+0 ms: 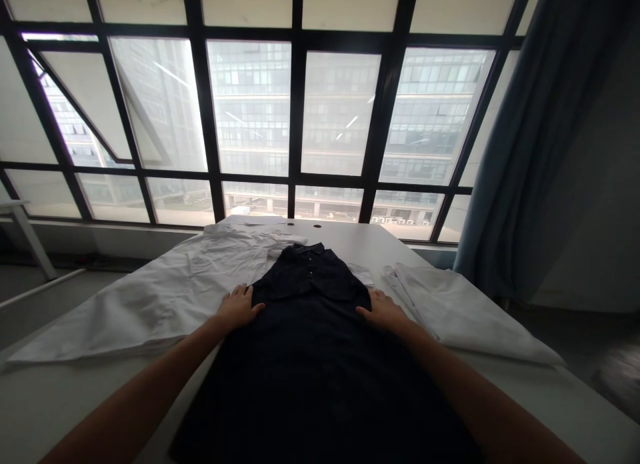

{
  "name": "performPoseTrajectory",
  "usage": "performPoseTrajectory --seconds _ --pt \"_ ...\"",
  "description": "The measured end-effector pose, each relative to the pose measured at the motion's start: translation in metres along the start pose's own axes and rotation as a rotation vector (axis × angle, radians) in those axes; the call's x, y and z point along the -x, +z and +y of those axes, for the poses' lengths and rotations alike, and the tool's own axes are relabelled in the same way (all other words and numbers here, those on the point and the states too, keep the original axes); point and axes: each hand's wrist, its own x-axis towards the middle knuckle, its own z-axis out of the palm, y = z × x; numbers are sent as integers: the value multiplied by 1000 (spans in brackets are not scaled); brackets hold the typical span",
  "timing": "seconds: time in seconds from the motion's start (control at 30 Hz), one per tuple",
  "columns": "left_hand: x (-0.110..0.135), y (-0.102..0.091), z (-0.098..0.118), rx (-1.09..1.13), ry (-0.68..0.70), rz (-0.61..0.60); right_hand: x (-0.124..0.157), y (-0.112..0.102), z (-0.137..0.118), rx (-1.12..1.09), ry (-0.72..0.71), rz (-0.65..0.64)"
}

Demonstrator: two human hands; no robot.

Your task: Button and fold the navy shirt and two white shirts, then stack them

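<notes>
A dark navy collared shirt [310, 344] lies spread on the white table, collar towards the window, with a short row of buttons below the collar. My left hand [237, 309] rests on its left edge, fingers stretched out and thumb over the fabric. On the opposite edge lies my right hand [384, 311], also flat, its thumb pointing inward onto the cloth. Both hands are at about the same height below the collar. The lower part of the shirt runs towards me and is very dark, so its folds are hard to make out.
White cloth [175, 284], wrinkled and wide, covers the table's left side. Another folded white cloth [460, 304] lies at the right. The white table [360, 237] reaches towards large windows [250, 111]. A blue curtain [520, 164] hangs at the right.
</notes>
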Motion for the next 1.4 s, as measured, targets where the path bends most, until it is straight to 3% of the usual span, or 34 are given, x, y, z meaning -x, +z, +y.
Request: performPoseTrajectory --seconds 0.13,0.27,0.33,0.47,0.57,0.67,0.77,0.9,1.0,1.17,1.27,1.4 --pt "24 -9 -12 73 0 32 13 -1 31 -107 64 36" --pt "43 -22 -7 272 -12 -18 24 -8 36 -272 78 -11" --pt "57 -29 -7 356 -75 -102 32 -13 36 -356 111 -31" --pt "89 -46 -13 502 -168 -391 47 -23 36 -457 196 -130" --pt "104 -59 -17 538 -97 -565 54 -28 35 -494 249 -232" --pt "111 -72 -17 577 4 -677 58 -33 31 -499 275 -249" --pt "113 -85 -3 634 97 -677 61 -37 26 -540 249 -272" --pt "116 -99 46 597 190 -696 65 -43 21 -544 195 -248" --pt "116 -92 96 537 228 -698 66 -45 21 -573 175 -244" --pt "112 -49 157 393 245 -817 68 -45 26 -697 107 -275" --pt "108 -29 167 449 240 -808 73 -50 24 -761 75 -299" --pt "99 -23 151 680 240 -766 81 -60 17 -743 96 -280"
